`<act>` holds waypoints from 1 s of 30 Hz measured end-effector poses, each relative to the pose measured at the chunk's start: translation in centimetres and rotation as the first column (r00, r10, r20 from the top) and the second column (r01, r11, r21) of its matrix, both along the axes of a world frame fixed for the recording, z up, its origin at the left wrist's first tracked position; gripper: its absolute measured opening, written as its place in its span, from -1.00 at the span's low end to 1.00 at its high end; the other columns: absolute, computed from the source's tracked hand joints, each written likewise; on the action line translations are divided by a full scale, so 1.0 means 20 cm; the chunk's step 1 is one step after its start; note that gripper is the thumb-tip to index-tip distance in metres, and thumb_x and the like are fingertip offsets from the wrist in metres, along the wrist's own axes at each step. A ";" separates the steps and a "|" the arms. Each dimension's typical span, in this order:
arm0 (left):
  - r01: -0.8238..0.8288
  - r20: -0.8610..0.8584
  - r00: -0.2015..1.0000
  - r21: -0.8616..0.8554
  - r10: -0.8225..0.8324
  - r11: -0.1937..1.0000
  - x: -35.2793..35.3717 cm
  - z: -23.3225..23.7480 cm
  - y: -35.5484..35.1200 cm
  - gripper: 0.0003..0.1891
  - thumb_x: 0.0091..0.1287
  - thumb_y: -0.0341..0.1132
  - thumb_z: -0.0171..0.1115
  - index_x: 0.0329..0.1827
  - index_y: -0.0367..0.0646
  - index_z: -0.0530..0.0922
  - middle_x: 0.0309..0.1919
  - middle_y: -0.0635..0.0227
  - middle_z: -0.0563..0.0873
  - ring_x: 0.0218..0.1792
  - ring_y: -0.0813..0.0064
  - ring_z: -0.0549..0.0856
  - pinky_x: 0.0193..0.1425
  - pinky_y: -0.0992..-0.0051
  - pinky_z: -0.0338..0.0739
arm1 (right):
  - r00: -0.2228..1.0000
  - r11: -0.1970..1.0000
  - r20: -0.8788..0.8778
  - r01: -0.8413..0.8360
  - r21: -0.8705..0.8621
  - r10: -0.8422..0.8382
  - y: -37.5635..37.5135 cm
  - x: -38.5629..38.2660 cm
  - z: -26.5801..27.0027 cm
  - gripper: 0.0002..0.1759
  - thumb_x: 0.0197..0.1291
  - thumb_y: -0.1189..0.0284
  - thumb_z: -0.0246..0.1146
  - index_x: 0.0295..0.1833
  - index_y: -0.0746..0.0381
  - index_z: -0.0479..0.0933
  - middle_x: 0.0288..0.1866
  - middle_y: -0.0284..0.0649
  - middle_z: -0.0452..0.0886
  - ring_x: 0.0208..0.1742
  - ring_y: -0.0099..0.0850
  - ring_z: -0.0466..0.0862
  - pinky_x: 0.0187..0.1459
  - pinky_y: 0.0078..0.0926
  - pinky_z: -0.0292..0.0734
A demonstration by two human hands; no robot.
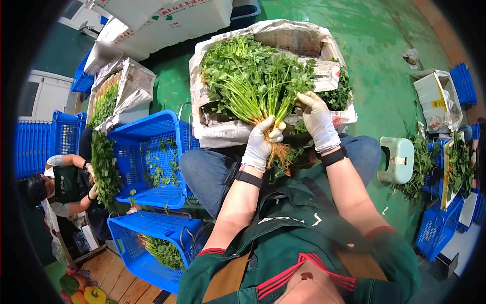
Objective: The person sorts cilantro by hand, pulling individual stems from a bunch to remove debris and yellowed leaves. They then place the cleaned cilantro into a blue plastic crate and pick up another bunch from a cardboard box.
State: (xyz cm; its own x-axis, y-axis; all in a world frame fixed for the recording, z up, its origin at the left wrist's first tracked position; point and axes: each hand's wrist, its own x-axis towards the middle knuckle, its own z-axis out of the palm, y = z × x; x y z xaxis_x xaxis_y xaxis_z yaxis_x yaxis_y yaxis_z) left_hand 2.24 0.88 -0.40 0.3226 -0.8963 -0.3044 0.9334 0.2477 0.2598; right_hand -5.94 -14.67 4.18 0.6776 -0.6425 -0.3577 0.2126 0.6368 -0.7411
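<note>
Leafy bunch, mid-frame: likely light, bendy, easily bruised.
We'd hold near the roots, as our left hand does, fingers wrapped; right hand curled at leaves, pinch unclear.

The person's gloved left hand grips a leafy bunch just above its roots, over a paper-lined box; the gloved right hand is at the bunch's right edge. Blue crates stand left, a pale stool right.
</note>
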 end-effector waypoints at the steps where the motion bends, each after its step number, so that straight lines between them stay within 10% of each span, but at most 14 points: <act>1: -0.001 -0.033 0.999 0.000 0.001 1.000 0.00 0.01 0.00 -0.79 0.39 -0.32 0.02 -0.14 -0.34 0.46 -0.37 0.15 0.62 -0.71 0.74 0.31 -0.58 0.71 0.19 | 0.996 0.996 0.086 -0.009 0.090 0.001 0.01 0.00 0.01 -0.87 0.16 0.50 0.24 -0.17 0.25 0.49 -0.29 -0.29 0.64 -0.32 -0.51 0.62 -0.28 -0.60 0.45; 14: 0.002 0.019 1.000 0.143 -0.005 0.990 0.00 0.03 -0.06 -0.87 0.37 -0.40 0.05 -0.18 -0.30 0.46 -0.45 0.18 0.60 -0.75 0.74 0.29 -0.65 0.70 0.18 | 0.972 0.997 0.223 -0.076 -0.008 0.076 0.14 -0.07 0.19 -0.94 0.28 0.50 0.09 -0.21 0.26 0.37 -0.40 -0.28 0.46 -0.43 -0.57 0.46 -0.47 -0.73 0.32; 16: -0.037 0.072 0.997 0.237 0.020 0.971 0.01 0.02 -0.05 -0.88 0.36 -0.40 0.06 -0.21 -0.29 0.46 -0.46 0.18 0.61 -0.75 0.74 0.29 -0.65 0.70 0.18 | 0.821 0.962 0.566 -0.210 0.177 0.075 0.08 -0.12 0.27 -0.91 0.30 0.47 0.09 -0.16 0.24 0.34 -0.42 -0.33 0.35 -0.49 -0.62 0.34 -0.54 -0.78 0.23; 18: -0.027 0.013 1.000 0.168 0.025 0.985 0.03 -0.05 -0.01 -0.89 0.35 -0.40 0.07 -0.21 -0.28 0.45 -0.46 0.22 0.61 -0.75 0.73 0.29 -0.63 0.70 0.18 | 0.799 0.954 0.521 -0.267 -0.137 0.299 0.01 -0.20 0.39 -0.86 0.28 0.42 0.14 -0.14 0.22 0.35 -0.41 -0.34 0.33 -0.46 -0.60 0.35 -0.52 -0.78 0.28; 20: -0.019 0.010 1.000 0.158 0.018 0.987 0.02 -0.04 -0.01 -0.87 0.36 -0.38 0.09 -0.19 -0.29 0.48 -0.45 0.24 0.62 -0.73 0.71 0.33 -0.61 0.68 0.22 | 0.795 0.720 -0.126 -0.594 -0.359 0.593 -0.01 -0.33 0.52 -0.83 0.21 0.39 0.21 -0.20 0.25 0.44 -0.37 -0.26 0.50 -0.39 -0.49 0.49 -0.41 -0.57 0.45; 21: -0.024 0.011 1.000 0.151 0.023 0.988 0.03 -0.04 -0.01 -0.87 0.36 -0.38 0.09 -0.19 -0.29 0.48 -0.45 0.24 0.62 -0.73 0.71 0.33 -0.61 0.68 0.22 | 0.613 0.241 -0.471 -0.736 -0.632 0.635 -0.07 -0.32 0.36 -0.79 0.13 0.35 0.27 -0.25 0.29 0.52 -0.32 -0.18 0.62 -0.31 -0.37 0.61 -0.26 -0.37 0.52; 22: -0.003 -0.003 1.000 0.099 0.003 0.995 0.03 -0.04 -0.01 -0.86 0.37 -0.36 0.08 -0.19 -0.29 0.48 -0.45 0.24 0.62 -0.72 0.71 0.34 -0.60 0.68 0.23 | 0.356 0.031 -0.772 -0.916 -0.401 0.527 -0.03 -0.31 0.36 -0.78 0.09 0.35 0.28 -0.25 0.30 0.56 -0.36 -0.16 0.64 -0.32 -0.36 0.62 -0.24 -0.35 0.49; 24: 0.017 -0.019 1.000 0.043 -0.016 0.999 0.02 -0.06 -0.03 -0.85 0.38 -0.35 0.06 -0.19 -0.29 0.48 -0.44 0.24 0.62 -0.71 0.71 0.34 -0.59 0.67 0.24 | 0.578 -0.024 -0.772 -0.796 -0.604 0.265 0.01 -0.23 0.28 -0.77 0.08 0.35 0.30 -0.23 0.30 0.57 -0.42 -0.15 0.62 -0.34 -0.36 0.61 -0.24 -0.39 0.49; 25: 0.019 -0.002 1.000 0.040 -0.019 0.999 0.02 -0.07 -0.03 -0.86 0.39 -0.36 0.02 -0.15 -0.27 0.45 -0.42 0.24 0.60 -0.69 0.71 0.34 -0.57 0.68 0.24 | 0.844 0.197 -0.493 -0.531 -0.824 0.214 0.04 -0.15 0.23 -0.76 0.08 0.35 0.30 -0.24 0.31 0.56 -0.45 -0.17 0.61 -0.40 -0.40 0.58 -0.28 -0.41 0.49; 26: 0.022 0.020 1.000 0.039 -0.023 0.999 0.01 -0.08 -0.02 -0.86 0.41 -0.36 -0.02 -0.12 -0.24 0.43 -0.40 0.24 0.57 -0.68 0.72 0.34 -0.56 0.69 0.24 | 0.808 0.457 -0.545 -0.581 -0.674 0.224 0.06 -0.06 0.30 -0.75 0.10 0.33 0.30 -0.25 0.32 0.56 -0.42 -0.18 0.62 -0.42 -0.43 0.59 -0.30 -0.45 0.49; 27: 0.028 0.034 0.999 0.066 -0.031 0.997 0.01 -0.07 -0.02 -0.82 0.43 -0.30 -0.03 -0.11 -0.24 0.43 -0.39 0.25 0.58 -0.67 0.71 0.35 -0.55 0.67 0.26 | 0.913 0.521 -0.403 -0.377 -0.766 0.069 0.10 0.04 0.27 -0.72 0.10 0.28 0.31 -0.26 0.30 0.56 -0.42 -0.20 0.62 -0.41 -0.45 0.58 -0.32 -0.49 0.48; 30: -0.029 0.056 0.998 0.087 0.024 0.996 -0.01 0.00 -0.02 -0.76 0.45 -0.21 -0.02 -0.08 -0.22 0.42 -0.38 0.27 0.58 -0.66 0.70 0.37 -0.54 0.65 0.28 | 0.797 0.483 -0.595 -0.484 -0.730 -0.101 0.12 0.28 0.11 -0.57 0.01 0.09 0.34 -0.21 0.25 0.59 -0.35 -0.17 0.67 -0.33 -0.37 0.65 -0.24 -0.40 0.52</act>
State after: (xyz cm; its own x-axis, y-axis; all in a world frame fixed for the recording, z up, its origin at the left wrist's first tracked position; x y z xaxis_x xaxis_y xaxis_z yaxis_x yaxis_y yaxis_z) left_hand 2.14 0.41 -0.49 0.3643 -0.8579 -0.3624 0.9105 0.2463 0.3323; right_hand -0.25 -12.28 6.47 0.7217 -0.6900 -0.0546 -0.4065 -0.3586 -0.8403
